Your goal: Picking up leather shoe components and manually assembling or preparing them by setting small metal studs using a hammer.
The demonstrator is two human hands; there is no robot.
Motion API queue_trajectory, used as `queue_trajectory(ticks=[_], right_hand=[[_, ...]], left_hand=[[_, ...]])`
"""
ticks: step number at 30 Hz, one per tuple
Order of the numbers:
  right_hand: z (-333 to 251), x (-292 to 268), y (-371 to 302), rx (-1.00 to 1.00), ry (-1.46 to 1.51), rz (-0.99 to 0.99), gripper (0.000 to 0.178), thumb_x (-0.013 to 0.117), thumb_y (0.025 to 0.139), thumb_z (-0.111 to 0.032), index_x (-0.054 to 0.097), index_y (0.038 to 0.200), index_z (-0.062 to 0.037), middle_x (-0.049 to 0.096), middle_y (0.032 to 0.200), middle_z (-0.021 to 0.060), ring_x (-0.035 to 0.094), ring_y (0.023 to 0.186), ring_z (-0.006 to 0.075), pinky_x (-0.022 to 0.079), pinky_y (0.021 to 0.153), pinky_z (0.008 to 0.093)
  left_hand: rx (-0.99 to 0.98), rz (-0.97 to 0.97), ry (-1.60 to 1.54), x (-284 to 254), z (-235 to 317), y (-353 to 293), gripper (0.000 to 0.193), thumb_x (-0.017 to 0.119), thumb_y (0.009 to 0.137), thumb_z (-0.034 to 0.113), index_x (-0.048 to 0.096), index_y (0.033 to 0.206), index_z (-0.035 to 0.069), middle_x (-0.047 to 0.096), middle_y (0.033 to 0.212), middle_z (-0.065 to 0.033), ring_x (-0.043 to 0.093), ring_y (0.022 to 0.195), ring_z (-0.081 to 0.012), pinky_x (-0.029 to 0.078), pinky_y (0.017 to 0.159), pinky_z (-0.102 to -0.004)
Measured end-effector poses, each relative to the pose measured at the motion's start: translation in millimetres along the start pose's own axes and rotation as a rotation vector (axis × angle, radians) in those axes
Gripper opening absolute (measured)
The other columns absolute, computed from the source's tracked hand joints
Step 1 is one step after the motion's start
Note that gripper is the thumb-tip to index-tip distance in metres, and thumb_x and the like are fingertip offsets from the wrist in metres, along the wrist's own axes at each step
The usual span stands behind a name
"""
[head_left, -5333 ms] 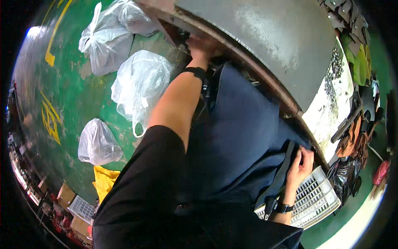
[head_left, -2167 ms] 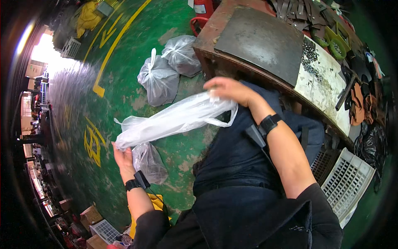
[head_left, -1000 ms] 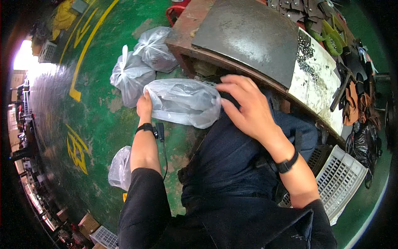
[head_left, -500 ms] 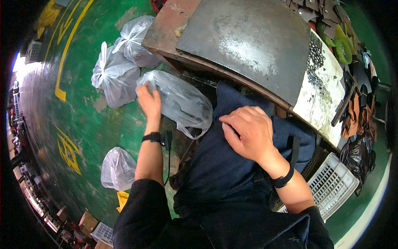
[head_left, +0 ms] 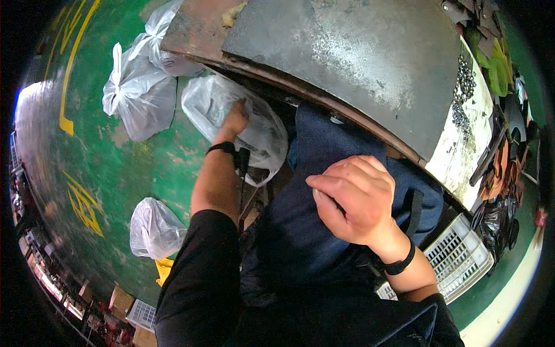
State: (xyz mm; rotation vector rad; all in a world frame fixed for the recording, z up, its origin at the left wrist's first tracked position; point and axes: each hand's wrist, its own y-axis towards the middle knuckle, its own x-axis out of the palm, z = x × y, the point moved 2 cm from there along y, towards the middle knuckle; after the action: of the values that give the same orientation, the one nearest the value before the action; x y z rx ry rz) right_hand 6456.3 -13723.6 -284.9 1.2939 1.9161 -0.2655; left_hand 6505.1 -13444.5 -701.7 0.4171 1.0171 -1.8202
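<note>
My left hand [head_left: 236, 120] reaches down into the mouth of a translucent plastic bag [head_left: 202, 95] on the floor, beside the workbench. Dark grey contents show through the bag, too unclear to name. Most of the left fingers are lost against the bag, so their grip does not show. My right hand [head_left: 361, 199] is held above the dark blue apron [head_left: 341, 139] over my lap, back up, with its fingers curled in. Whatever those fingers may hold is hidden under the hand.
Ahead stands a workbench with a dark metal plate [head_left: 347, 58]; small dark parts [head_left: 464, 87] lie on its white right section. Knotted bags [head_left: 144, 95] stand at the far left, another bag [head_left: 155, 228] nearer. A white plastic crate [head_left: 459, 257] sits at my right.
My left hand has gone from the bag's near-left edge into its mouth, which has spread wider. The right hand stays curled over the apron. The view has shifted slightly.
</note>
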Motion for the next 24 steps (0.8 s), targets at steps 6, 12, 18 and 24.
queue_trajectory(ticks=[6, 12, 18, 24], right_hand=[[12, -2, -3, 0.027, -0.02, -0.011, 0.02, 0.074, 0.067, -0.011, 0.069, 0.086, -0.0083, 0.061, 0.074, 0.0029, 0.063, 0.069, 0.021, 0.049, 0.066, 0.0335], [7, 0, 1, 0.016, 0.025, -0.007, 0.022, 0.075, 0.065, -0.011, 0.07, 0.086, -0.0086, 0.06, 0.073, 0.0024, 0.062, 0.068, 0.0203, 0.049, 0.067, 0.0331], [18, 5, -1, 0.018, -0.043, -0.035, 0.023, 0.075, 0.064, -0.01, 0.07, 0.087, -0.0084, 0.06, 0.073, 0.0021, 0.061, 0.068, 0.0201, 0.049, 0.067, 0.0326], [9, 6, 3, 0.003, -0.014, -0.027, 0.021, 0.075, 0.066, -0.01, 0.07, 0.086, -0.0083, 0.061, 0.074, 0.0024, 0.062, 0.068, 0.0202, 0.049, 0.067, 0.0328]], left_hand=[[-0.091, -0.054, 0.354, -47, 62, -49, 0.05, 0.054, 0.089, 0.027, 0.05, 0.134, 0.006, 0.051, 0.139, -0.0176, 0.049, 0.129, -0.0288, 0.029, 0.114, -0.0447], [-0.32, -0.616, 0.91, -49, -2, -100, 0.046, 0.052, 0.088, 0.038, 0.061, 0.127, 0.016, 0.063, 0.127, -0.0088, 0.058, 0.121, -0.0225, 0.018, 0.115, -0.0573], [-0.379, -0.305, -0.261, 44, 3, -35, 0.065, 0.057, 0.082, 0.012, 0.04, 0.145, 0.008, 0.056, 0.134, -0.0215, 0.054, 0.124, -0.0349, 0.034, 0.111, -0.0431], [-0.031, 0.567, -0.621, 7, 3, 20, 0.061, 0.054, 0.082, 0.008, 0.042, 0.142, 0.007, 0.058, 0.129, -0.0235, 0.056, 0.119, -0.0367, 0.043, 0.1, -0.0453]])
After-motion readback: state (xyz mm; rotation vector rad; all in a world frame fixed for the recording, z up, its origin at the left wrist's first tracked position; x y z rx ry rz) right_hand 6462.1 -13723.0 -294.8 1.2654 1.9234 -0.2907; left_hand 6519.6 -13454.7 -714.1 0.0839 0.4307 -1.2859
